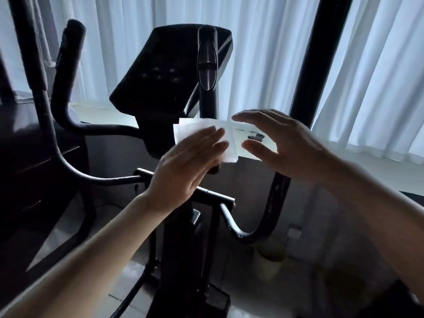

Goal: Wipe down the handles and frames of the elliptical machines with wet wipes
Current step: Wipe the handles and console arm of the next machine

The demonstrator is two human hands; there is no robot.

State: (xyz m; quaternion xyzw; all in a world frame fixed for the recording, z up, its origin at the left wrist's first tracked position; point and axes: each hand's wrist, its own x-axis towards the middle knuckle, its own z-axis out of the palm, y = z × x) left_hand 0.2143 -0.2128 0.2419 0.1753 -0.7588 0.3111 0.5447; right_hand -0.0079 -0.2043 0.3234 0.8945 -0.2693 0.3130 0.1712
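Both forearms reach in from the bottom; left hand (185, 161) flat, fingers straight and together, lying against the near face of the white wipe (204, 140), likely pressing it to the short upright handle (207, 65) for rubbing. Right hand (282, 145) grip spread wide, fingers relaxed, holding nothing, just beside the wipe's right edge, probably about to steady or fold it. Behind: black console (165, 72), curved frame bars (68, 125), pale curtains (263, 42)
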